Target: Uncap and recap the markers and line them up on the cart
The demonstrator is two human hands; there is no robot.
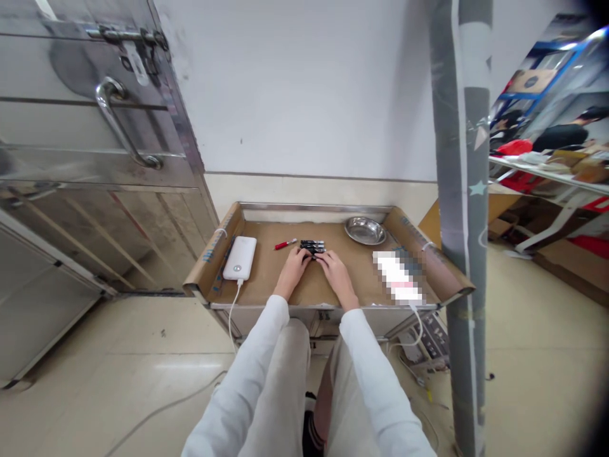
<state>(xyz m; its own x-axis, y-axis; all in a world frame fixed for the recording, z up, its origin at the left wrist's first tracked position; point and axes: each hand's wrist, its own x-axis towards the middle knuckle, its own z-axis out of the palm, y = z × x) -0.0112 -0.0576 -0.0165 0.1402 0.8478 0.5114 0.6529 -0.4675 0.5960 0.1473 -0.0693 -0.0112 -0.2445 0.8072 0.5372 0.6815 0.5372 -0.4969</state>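
Observation:
Several black pens lie side by side in a short row on the brown cardboard lining of a cart top. My left hand is closed at the near side of the row, its fingers pinching the left end of the nearest black pen. The right end of that same pen is between the closed fingers of my right hand. Fingers partly cover this pen. Just left of the row, apart from it, lies a red pen, slanting up to the right.
On the cart's left is a white power bank with a cable. A shiny metal bowl sits at back right, with a pixelated phone-like object and cable before it. Raised cardboard edges flank both sides. A wrapped pole stands right.

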